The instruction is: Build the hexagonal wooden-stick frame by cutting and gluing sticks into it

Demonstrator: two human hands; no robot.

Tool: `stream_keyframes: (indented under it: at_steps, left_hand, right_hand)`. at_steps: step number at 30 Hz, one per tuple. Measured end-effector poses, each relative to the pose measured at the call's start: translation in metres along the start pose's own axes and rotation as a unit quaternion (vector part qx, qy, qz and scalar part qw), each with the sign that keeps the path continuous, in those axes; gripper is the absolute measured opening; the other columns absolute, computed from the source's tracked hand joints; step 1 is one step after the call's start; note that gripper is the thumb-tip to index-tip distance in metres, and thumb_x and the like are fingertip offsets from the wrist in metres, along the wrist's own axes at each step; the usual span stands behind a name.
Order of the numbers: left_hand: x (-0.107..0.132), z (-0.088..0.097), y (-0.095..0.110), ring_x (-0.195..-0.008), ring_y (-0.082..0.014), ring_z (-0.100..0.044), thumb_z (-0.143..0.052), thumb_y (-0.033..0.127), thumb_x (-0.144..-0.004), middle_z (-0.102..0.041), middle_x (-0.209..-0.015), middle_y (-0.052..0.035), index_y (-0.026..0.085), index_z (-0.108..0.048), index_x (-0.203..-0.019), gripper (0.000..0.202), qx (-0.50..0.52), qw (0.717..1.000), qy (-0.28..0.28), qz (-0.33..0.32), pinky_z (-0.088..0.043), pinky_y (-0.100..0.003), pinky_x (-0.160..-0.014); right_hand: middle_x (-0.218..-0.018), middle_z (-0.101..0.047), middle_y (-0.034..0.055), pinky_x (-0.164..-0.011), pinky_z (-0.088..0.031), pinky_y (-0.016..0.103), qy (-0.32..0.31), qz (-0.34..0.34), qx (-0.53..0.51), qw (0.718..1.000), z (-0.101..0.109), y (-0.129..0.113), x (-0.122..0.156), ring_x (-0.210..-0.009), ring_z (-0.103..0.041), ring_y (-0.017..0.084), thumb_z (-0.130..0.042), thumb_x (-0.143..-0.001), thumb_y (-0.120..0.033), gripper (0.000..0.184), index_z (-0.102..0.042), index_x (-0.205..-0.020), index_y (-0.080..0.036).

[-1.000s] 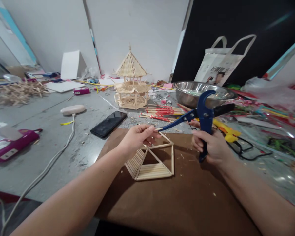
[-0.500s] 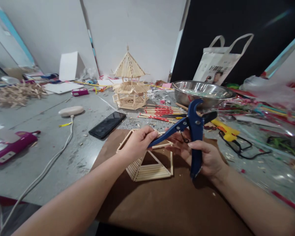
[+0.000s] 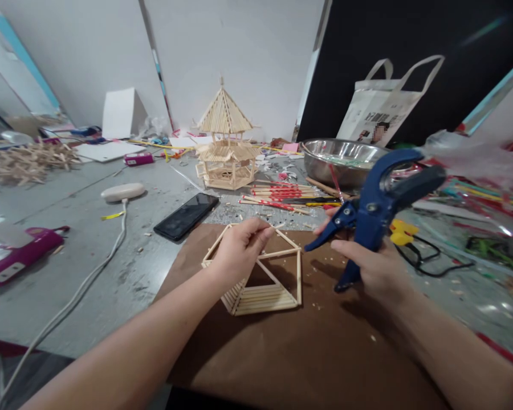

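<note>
A small wooden-stick roof frame [image 3: 265,287] lies on a brown mat [image 3: 308,341] in front of me. My left hand [image 3: 239,250] rests on top of it, fingers pinched on a thin stick at the frame's upper edge. My right hand [image 3: 374,265] is closed round the handle of blue cutting pliers [image 3: 374,208], held up to the right of the frame with the blade tip pointing left and down, apart from the sticks.
A finished stick pagoda [image 3: 226,145] stands further back. A black phone [image 3: 187,215], loose chopsticks [image 3: 282,196], a steel bowl [image 3: 342,159], a yellow glue gun [image 3: 399,230], a white cable [image 3: 89,279] and a magenta case [image 3: 17,256] lie around the mat.
The pliers have swung away from the stick to the right and upward, turning in my right hand. My left hand stays on the frame, lowered slightly.
</note>
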State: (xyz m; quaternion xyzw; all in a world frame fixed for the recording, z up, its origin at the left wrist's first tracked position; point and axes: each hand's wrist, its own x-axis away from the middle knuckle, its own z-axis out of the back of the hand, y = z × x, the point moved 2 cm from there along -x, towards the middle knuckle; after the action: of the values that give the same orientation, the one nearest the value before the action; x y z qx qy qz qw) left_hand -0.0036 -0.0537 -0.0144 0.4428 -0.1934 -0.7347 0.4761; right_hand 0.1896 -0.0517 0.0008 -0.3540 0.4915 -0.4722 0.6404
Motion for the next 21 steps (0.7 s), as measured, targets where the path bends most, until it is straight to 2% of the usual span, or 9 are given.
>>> stream_keyframes:
  at_steps: [2,4,6,10,16,21]
  left_hand:
    - [0.0,0.001,0.0,-0.055,-0.0077,-0.044,-0.037,0.03,-0.079,-0.048,-0.058,0.0028,0.016,-0.048,-0.072,0.02,0.021,1.0,-0.008,0.004,-0.035,-0.018,-0.055]
    - [0.001,0.0,0.001,-0.056,-0.0075,-0.046,-0.036,0.029,-0.08,-0.052,-0.059,0.0026,0.016,-0.048,-0.075,0.018,0.026,0.999,-0.029,-0.003,-0.035,-0.018,-0.056]
    - [0.003,-0.001,0.003,-0.057,-0.0077,-0.048,-0.035,0.028,-0.08,-0.055,-0.062,0.0019,0.017,-0.048,-0.075,0.017,0.021,0.999,-0.043,-0.012,-0.036,-0.018,-0.057]
    - [0.004,-0.003,0.004,-0.058,-0.0081,-0.05,-0.034,0.026,-0.081,-0.056,-0.063,0.0013,0.018,-0.047,-0.073,0.017,0.012,0.998,-0.049,-0.028,-0.036,-0.018,-0.058]
    - [0.005,-0.005,0.001,-0.057,-0.0096,-0.051,-0.034,0.025,-0.08,-0.055,-0.062,0.0002,0.018,-0.049,-0.075,0.017,0.005,0.997,-0.067,-0.03,-0.036,-0.018,-0.055]
    - [0.006,-0.004,0.001,-0.057,-0.0095,-0.049,-0.033,0.023,-0.08,-0.053,-0.062,0.0002,0.017,-0.049,-0.079,0.017,-0.015,0.995,-0.088,-0.035,-0.036,-0.018,-0.055]
  right_hand:
    - [-0.082,-0.056,0.0036,-0.075,-0.039,0.035,0.034,0.056,0.177,0.982,0.004,0.004,-0.005,-0.082,-0.051,0.022,-0.051,-0.062,-0.02,0.023,-0.049,-0.085,-0.023]
    - [-0.09,-0.053,0.0066,-0.075,-0.038,0.036,0.003,0.116,0.301,0.947,0.003,0.01,-0.008,-0.084,-0.05,0.023,-0.05,-0.06,-0.017,0.033,-0.045,-0.093,-0.022]
    - [-0.097,-0.051,0.0083,-0.076,-0.038,0.036,-0.047,0.155,0.363,0.918,-0.001,0.015,-0.009,-0.088,-0.049,0.024,-0.049,-0.058,-0.013,0.046,-0.041,-0.102,-0.02]
    - [-0.101,-0.051,0.0094,-0.076,-0.039,0.036,-0.099,0.173,0.405,0.893,-0.008,0.021,-0.005,-0.092,-0.048,0.024,-0.048,-0.055,-0.011,0.054,-0.038,-0.108,-0.017]
    - [-0.105,-0.05,0.011,-0.081,-0.036,0.036,-0.124,0.178,0.41,0.886,-0.013,0.019,-0.001,-0.098,-0.046,0.024,-0.049,-0.059,-0.015,0.051,-0.039,-0.109,-0.015]
    - [-0.104,-0.051,0.0094,-0.079,-0.037,0.035,-0.127,0.185,0.415,0.882,-0.012,0.02,-0.001,-0.095,-0.048,0.023,-0.048,-0.059,-0.014,0.05,-0.039,-0.107,-0.017]
